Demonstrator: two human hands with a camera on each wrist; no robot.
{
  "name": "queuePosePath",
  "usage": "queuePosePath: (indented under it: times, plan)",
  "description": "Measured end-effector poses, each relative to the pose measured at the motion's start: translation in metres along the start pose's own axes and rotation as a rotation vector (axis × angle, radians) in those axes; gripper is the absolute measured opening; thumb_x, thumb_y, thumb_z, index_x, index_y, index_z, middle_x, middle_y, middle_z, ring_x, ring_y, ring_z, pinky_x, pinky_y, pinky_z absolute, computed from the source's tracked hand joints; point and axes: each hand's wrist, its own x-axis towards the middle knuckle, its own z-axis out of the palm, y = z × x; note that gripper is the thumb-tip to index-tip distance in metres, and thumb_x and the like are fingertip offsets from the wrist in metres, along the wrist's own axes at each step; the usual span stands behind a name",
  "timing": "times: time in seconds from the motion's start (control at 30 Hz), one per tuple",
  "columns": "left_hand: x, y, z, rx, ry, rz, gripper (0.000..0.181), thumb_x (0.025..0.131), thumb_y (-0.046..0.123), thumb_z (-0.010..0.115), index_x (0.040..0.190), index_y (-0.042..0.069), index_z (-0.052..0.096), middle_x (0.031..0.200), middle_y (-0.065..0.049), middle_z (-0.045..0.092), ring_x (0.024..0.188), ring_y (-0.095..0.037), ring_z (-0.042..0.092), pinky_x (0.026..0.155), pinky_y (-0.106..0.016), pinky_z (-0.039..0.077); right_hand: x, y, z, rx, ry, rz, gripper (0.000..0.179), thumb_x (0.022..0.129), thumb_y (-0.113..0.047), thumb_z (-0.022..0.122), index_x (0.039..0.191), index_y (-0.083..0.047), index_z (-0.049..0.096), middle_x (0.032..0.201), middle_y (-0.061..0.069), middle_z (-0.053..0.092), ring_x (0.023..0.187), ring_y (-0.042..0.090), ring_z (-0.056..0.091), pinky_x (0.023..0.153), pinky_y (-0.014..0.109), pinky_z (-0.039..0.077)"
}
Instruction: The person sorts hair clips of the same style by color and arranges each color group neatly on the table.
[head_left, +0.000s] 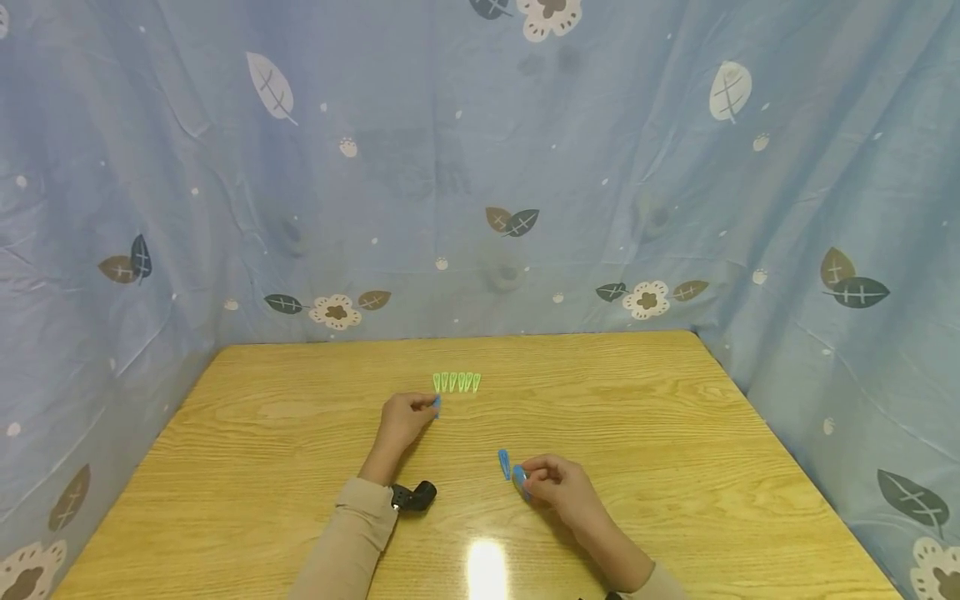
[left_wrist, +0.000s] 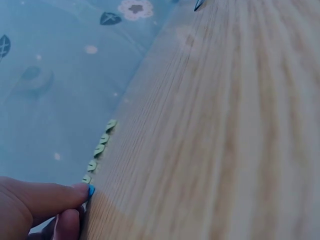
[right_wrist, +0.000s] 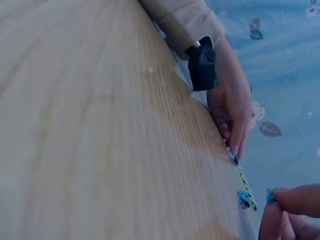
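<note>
Several light-green snap hair clips (head_left: 457, 382) lie side by side in a row toward the back of the table. Just below the row's left end, my left hand (head_left: 405, 418) pinches a blue hair clip (head_left: 437, 405) between thumb and fingers; only its tip (left_wrist: 91, 190) shows in the left wrist view. Nearer the front and to the right, my right hand (head_left: 564, 490) holds another blue clip (head_left: 519, 477) by thumb and fingertips. A loose blue clip (head_left: 504, 463) lies on the table just left of it.
The wood-grain table (head_left: 637, 400) is bordered by a blue patterned curtain (head_left: 420, 167) at the back and sides. A black wrist camera (head_left: 415, 497) sits on the left wrist, by the beige sleeve. Light glares on the table's front middle.
</note>
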Motion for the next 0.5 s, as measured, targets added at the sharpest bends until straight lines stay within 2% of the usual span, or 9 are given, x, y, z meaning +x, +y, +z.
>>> queuePosePath:
  times: [0.2, 0.37, 0.5]
  plan:
    - [-0.0005, 0.0003, 0.0014, -0.008, 0.006, -0.004, 0.026, 0.087, 0.017, 0.069, 0.112, 0.009, 0.072, 0.086, -0.003, 0.062, 0.080, -0.017, 0.052, 0.064, -0.025, 0.044, 0.0021, -0.0021, -0.0050, 0.073, 0.017, 0.047, 0.040, 0.090, -0.012, 0.061, 0.121, 0.012, 0.050, 0.086, -0.001, 0.056, 0.078, 0.011, 0.057, 0.075, 0.020, 0.052]
    - [0.0003, -0.0002, 0.0026, -0.042, 0.015, -0.003, 0.026, 0.088, 0.015, 0.068, 0.112, 0.007, 0.071, 0.080, -0.002, 0.059, 0.073, -0.016, 0.047, 0.061, -0.024, 0.039, 0.0033, -0.0051, -0.0041, 0.095, 0.027, 0.045, 0.041, 0.090, -0.013, 0.062, 0.120, 0.012, 0.050, 0.087, -0.001, 0.057, 0.079, 0.011, 0.058, 0.075, 0.020, 0.052]
    - [-0.0005, -0.0013, 0.0023, -0.040, 0.023, 0.016, 0.026, 0.087, 0.014, 0.068, 0.111, 0.006, 0.071, 0.079, -0.002, 0.059, 0.072, -0.016, 0.047, 0.060, -0.024, 0.040, 0.0056, -0.0098, -0.0010, 0.096, 0.047, 0.047, 0.041, 0.090, -0.013, 0.063, 0.121, 0.011, 0.051, 0.087, 0.000, 0.057, 0.077, 0.011, 0.057, 0.073, 0.020, 0.052]
